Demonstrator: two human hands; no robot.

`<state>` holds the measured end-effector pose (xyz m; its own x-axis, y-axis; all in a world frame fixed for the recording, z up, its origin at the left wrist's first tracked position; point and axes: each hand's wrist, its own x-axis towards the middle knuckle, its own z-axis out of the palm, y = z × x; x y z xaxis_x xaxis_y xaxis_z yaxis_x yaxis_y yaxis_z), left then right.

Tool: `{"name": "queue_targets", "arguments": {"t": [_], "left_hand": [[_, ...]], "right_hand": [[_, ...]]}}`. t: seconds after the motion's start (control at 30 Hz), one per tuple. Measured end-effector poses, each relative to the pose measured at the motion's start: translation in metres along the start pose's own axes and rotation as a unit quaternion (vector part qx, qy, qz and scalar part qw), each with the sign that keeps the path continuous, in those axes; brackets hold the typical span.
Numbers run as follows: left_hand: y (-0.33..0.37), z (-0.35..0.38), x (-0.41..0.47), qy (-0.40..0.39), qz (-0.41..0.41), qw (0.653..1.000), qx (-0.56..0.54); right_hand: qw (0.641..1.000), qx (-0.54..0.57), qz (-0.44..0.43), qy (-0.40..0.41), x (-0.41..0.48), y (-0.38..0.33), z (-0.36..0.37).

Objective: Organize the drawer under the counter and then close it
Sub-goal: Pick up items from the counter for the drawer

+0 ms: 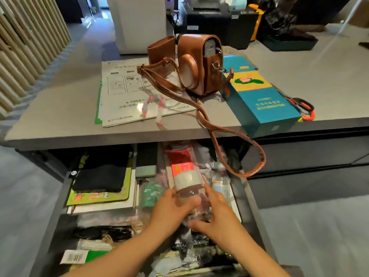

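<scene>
Grey counter (60, 108) with open drawer (247, 196) pulled out beneath it. Left hand (169, 210) and right hand (217, 216) together grip a clear plastic bottle (186, 182) with a red and white label, held lying over the drawer's middle-right section, cap end pointing away. Fingers of both hands wrap its lower body. Left of the hands: black pouch (99, 178) on a green booklet (95, 196); below, a barcoded packet (75, 256). Drawer contents cluttered, mostly plastic bags, details blurred. On the counter above: brown leather camera case (197, 62), its strap (247, 148) hanging over the drawer; teal box (259, 96); printed sheets (123, 92).
</scene>
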<state>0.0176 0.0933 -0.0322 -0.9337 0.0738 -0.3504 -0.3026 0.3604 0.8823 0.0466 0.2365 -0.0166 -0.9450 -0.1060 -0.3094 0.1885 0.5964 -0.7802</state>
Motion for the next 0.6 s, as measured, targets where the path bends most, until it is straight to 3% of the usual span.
{"name": "queue_targets", "arguments": {"t": [0.3, 0.6], "left_hand": [[-0.001, -0.004, -0.008, -0.054, -0.049, 0.997, 0.004], [-0.025, -0.069, -0.022, -0.123, -0.136, 0.976, -0.113]], "right_hand": [[0.998, 0.045, 0.035, 0.012, 0.007, 0.007, 0.003], [0.989, 0.064, -0.003, -0.132, 0.012, -0.018, 0.034]]}}
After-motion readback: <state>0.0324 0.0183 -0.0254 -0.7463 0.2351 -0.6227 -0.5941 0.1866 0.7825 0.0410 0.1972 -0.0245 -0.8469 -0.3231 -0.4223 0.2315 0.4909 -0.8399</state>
